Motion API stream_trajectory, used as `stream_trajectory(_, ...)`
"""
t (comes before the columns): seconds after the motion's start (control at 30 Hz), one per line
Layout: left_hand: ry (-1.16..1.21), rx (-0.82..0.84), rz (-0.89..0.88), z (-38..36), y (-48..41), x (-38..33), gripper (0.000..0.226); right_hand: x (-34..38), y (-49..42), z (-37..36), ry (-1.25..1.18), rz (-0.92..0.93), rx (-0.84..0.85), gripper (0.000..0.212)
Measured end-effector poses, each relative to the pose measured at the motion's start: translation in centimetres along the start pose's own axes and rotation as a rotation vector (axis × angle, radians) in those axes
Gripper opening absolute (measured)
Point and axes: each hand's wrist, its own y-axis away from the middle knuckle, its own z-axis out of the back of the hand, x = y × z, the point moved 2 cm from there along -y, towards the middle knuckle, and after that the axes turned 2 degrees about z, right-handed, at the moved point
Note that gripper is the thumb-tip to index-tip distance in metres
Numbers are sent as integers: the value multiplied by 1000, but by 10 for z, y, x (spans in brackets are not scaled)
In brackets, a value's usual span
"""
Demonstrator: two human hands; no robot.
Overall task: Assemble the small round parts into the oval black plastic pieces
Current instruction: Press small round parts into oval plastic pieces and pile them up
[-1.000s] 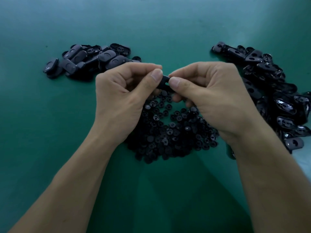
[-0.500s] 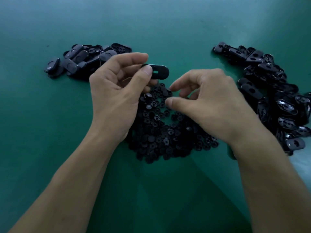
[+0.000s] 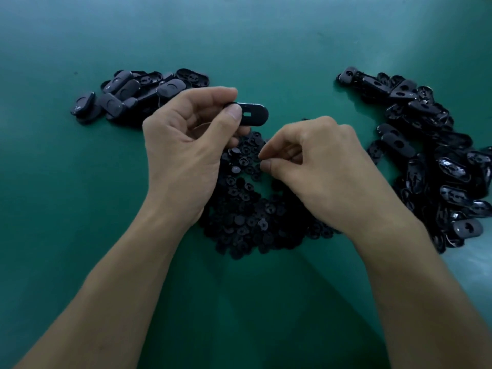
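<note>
My left hand (image 3: 186, 145) pinches one oval black piece (image 3: 253, 115) by its left end between thumb and forefinger, holding it flat above the table with its slot facing up. Below it lies a heap of small round parts (image 3: 247, 217). My right hand (image 3: 319, 169) rests low over the top of that heap. Its fingers are curled, and its thumb and forefinger tips close together on a small round part (image 3: 261, 159) that is mostly hidden between them.
A pile of oval pieces (image 3: 133, 94) lies at the back left on the green table (image 3: 80, 235). A larger, glossier pile of oval pieces (image 3: 439, 161) runs down the right side. Both forearms reach in from the bottom edge.
The hands came apart. My left hand kept the oval piece and lifted it slightly; my right hand dropped to the heap of round parts and closed its thumb and forefinger there.
</note>
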Motion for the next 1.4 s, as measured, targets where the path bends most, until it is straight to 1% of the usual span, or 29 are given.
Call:
stream_trajectory(0.2, -6, 2, -6, 0, 0, 0, 9, -1, -1, 2, -25, 18, -32, 6)
stream_trajectory(0.37, 5, -2, -2, 0, 0, 0, 9, 1, -2, 3, -48, 54, -62, 2)
stream_trajectory(0.47, 2, -1, -3, 0, 1, 0, 9, 3, -2, 7, -101, 77, -100, 7)
stream_trajectory(0.53, 0, -4, -3, 0, 0, 0, 9, 4, -3, 9, -132, 86, -93, 11)
stream_trajectory(0.63, -7, -4, -7, 0, 0, 0, 9, 5, -3, 10, -151, 88, -74, 12)
stream_trajectory(0.73, -8, 1, -8, 1, 0, 1, 9, 6, -4, 14, -210, 111, -134, 16)
stream_trajectory(0.8, -10, 2, -7, 1, 0, 1, 9, 5, -4, 16, -256, 111, -151, 15)
stream_trajectory(1.03, -16, 3, -1, -1, 0, 1, 9, 1, -5, 16, -299, 104, -148, 22)
stream_trajectory(1.27, -37, -2, 5, 0, 0, 0, 9, 7, -4, 23, -271, 192, -289, 18)
stream_trajectory(1.4, -45, 6, 2, -1, 1, -1, 10, 11, -2, 21, -356, 210, -302, 15)
